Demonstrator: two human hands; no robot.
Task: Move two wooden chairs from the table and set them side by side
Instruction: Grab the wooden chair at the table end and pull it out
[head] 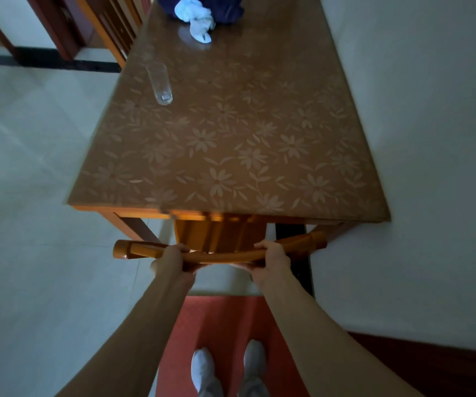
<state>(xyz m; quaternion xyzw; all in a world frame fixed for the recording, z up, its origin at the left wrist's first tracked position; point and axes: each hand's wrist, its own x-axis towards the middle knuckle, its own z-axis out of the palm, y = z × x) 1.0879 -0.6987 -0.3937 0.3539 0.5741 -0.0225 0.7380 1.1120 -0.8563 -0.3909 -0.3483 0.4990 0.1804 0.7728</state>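
A wooden chair point(219, 255) stands tucked under the near end of the table point(231, 156), with only its curved top rail and part of its back showing. My left hand point(171, 260) grips the rail left of centre. My right hand point(271, 262) grips it right of centre. A second wooden chair point(111, 27) stands at the table's far left side, its slatted back visible beside the table edge.
The table has a brown floral cover and sits against the white wall point(431, 138) on the right. A clear glass point(161, 83) stands on it, with a white cloth point(198, 20) and dark fabric at the far end. Pale tiled floor point(25, 167) lies left; a red mat point(225, 325) is under my feet.
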